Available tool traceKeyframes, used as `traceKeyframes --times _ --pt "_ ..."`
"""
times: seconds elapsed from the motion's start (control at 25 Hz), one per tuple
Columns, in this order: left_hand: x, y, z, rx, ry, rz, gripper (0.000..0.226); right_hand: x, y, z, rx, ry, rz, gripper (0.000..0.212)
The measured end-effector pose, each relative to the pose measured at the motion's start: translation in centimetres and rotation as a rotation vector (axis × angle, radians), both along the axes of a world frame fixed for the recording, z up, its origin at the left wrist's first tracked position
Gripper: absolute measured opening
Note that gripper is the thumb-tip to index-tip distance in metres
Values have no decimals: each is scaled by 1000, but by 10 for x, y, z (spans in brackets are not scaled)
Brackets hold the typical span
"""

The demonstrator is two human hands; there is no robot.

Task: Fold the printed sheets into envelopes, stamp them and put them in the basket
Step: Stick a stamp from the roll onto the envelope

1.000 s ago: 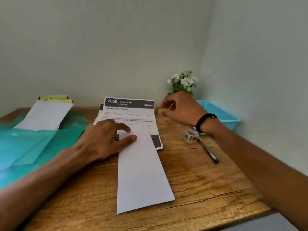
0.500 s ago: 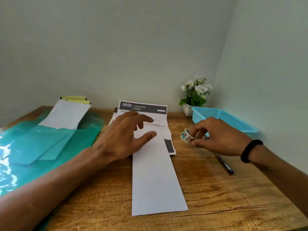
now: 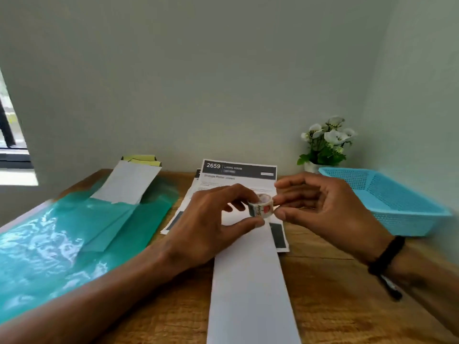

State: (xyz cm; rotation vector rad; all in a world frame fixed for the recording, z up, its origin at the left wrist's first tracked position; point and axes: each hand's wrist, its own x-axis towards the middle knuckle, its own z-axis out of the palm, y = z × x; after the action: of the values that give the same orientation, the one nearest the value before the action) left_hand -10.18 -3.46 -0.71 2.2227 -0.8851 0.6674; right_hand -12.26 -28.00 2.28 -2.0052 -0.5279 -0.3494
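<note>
Both hands pinch a small patterned tape roll (image 3: 260,207) above the folded white sheet (image 3: 250,281).

Left hand (image 3: 211,224) and right hand (image 3: 323,209) hide the middle of the printed sheets (image 3: 238,171); the tape's pattern is blurred. Far right sits the blue basket (image 3: 387,202), a black pen (image 3: 391,286) cut off by the right wrist.
</note>
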Motion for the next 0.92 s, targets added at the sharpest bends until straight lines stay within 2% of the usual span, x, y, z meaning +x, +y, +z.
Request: traceKeyframes --times 0.12,0.24,0.48,0.64,0.92 --pt "1 -4 -3 60 -4 55 39 0 -1 -13 63 -38 -39 41" --pt "2 -5 -4 154 -2 76 39 -3 2 -22 34 -106 -105 39" --pt "4 -8 -5 307 -148 79 38 -12 13 -22 -54 -308 -140 44" --pt "4 -7 -7 327 -156 79 38 -17 17 -23 -89 -393 -165 38" --pt "7 -12 -7 343 -133 106 45 -4 7 -28 2 -301 -116 32"
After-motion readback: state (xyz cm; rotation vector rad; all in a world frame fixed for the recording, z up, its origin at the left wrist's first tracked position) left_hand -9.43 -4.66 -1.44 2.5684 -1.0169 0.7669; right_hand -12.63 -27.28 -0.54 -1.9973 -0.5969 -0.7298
